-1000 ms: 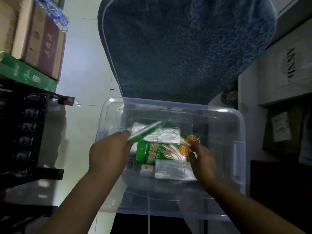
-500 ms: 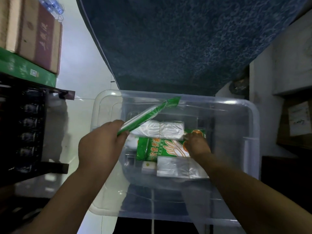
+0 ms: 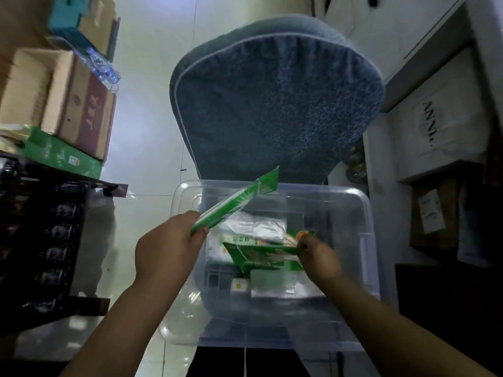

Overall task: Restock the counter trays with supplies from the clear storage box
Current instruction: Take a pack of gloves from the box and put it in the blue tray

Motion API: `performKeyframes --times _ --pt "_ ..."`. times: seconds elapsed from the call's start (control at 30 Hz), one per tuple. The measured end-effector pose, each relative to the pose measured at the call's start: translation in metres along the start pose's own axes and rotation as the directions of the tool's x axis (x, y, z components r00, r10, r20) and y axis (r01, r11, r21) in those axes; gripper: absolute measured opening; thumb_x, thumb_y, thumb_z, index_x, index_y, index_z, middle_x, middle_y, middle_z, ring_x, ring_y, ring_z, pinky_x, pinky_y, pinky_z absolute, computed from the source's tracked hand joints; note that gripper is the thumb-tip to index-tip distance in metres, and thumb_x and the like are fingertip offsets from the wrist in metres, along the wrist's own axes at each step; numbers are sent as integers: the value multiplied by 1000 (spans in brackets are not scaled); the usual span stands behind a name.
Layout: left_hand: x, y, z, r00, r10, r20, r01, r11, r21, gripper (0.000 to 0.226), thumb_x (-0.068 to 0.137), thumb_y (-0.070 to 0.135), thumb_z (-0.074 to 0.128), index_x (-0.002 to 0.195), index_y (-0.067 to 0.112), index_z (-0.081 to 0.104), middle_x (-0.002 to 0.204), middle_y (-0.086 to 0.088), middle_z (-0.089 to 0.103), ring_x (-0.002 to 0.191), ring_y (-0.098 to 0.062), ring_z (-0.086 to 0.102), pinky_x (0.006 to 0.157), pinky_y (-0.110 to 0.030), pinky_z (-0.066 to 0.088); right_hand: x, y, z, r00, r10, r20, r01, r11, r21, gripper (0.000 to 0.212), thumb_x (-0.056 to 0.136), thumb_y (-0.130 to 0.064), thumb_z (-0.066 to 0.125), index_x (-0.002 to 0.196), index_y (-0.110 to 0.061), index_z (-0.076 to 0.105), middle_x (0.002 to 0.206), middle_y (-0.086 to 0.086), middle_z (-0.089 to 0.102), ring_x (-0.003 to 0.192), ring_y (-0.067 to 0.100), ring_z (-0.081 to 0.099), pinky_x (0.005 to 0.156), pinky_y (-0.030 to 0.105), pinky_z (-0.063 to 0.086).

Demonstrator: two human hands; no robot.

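Observation:
A clear storage box (image 3: 367,240) stands open below me, with white and silvery packets (image 3: 255,227) lying inside. My left hand (image 3: 168,251) grips a flat green packet (image 3: 236,202) by its lower end and holds it slanted above the box's left rim. Inside the box, my right hand (image 3: 318,257) pinches the right end of a second green packet (image 3: 261,254), which is tilted up off the other supplies. A small white item with a yellow dot (image 3: 239,286) lies near the box's front.
A blue padded chair (image 3: 272,104) rises right behind the box. Cardboard boxes (image 3: 79,110) and a green carton (image 3: 62,156) sit on a dark rack (image 3: 40,240) at the left. White and brown boxes (image 3: 441,137) are stacked at the right. Pale floor tiles (image 3: 152,131) show between.
My left hand has lifted its green packet higher above the box. My right hand has closed on the second green packet and tipped it up from lying flat. The view has tilted upward.

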State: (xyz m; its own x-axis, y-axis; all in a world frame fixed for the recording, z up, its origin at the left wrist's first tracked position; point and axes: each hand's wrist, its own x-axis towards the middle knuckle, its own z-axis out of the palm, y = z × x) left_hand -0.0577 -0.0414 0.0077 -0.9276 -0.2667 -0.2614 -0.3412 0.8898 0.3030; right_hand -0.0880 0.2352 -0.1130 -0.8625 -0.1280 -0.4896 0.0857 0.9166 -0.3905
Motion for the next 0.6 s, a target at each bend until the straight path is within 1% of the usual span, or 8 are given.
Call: performKeyframes --times 0.07,0.17,0.23,0.3,0.4,0.47,0.53,0.6 --pt "-8 1 -16 1000 15 -12 -16 1000 -7 8 88 36 52 85 30 56 59 8 49 50 -14 45 42 -21 24 -17 -9 -22 998 4 -57 -4 1000 12 8 89 -19 57 92 -12 61 95 14 70 86 36 65 65 32 47" --pt "-25 1 -41 998 46 -41 -47 999 -23 11 87 35 54 79 29 52 59 8 45 51 -14 40 42 -23 20 -51 -24 -64 978 -8 -209 9 1000 0 7 88 -18 57 87 -12 59 85 13 71 79 35 65 57 27 32" --pt "-35 2 -57 997 36 -61 -42 995 -92 14 86 34 55 75 28 49 55 8 44 48 -12 40 42 -23 24 -77 -35 -92 944 27 -329 -8 998 62 8 85 -16 61 80 -12 57 78 14 70 73 35 64 56 30 35" --pt "-43 2 -69 998 1 -66 -14 980 -199 14 84 31 57 73 24 51 53 5 49 49 -14 46 46 -25 32 -106 -46 -117 891 113 -439 -29 981 194 10 81 -16 65 76 -16 57 71 10 68 69 33 63 57 35 43" --pt "-47 5 -80 999 -10 -49 -8 932 -364 3 82 29 56 80 28 56 63 0 61 60 -23 57 54 -29 41 -144 -68 -146 800 268 -536 7 890 456 13 79 -10 67 71 -17 58 65 3 65 64 26 62 60 45 53" --pt "-47 12 -80 1000 19 -23 -28 885 -466 9 84 27 56 89 34 57 74 -2 64 70 -27 59 58 -30 42 -164 -83 -158 750 345 -565 79 801 594 19 80 -5 67 68 -19 58 67 4 65 66 27 64 61 48 56" --pt "-48 24 -79 999 38 30 -12 800 -600 12 84 25 57 95 29 60 81 -4 64 78 -28 60 63 -31 42 -182 -99 -166 722 388 -572 166 706 688 15 82 -4 65 74 -14 59 74 10 66 72 32 66 62 50 58" --pt "-52 41 -77 994 49 92 35 675 -737 7 84 24 58 90 26 60 80 1 64 83 -27 60 66 -29 41 -197 -111 -171 711 411 -570 249 612 751 6 84 -2 62 81 -6 59 81 17 66 76 35 66 67 49 58"
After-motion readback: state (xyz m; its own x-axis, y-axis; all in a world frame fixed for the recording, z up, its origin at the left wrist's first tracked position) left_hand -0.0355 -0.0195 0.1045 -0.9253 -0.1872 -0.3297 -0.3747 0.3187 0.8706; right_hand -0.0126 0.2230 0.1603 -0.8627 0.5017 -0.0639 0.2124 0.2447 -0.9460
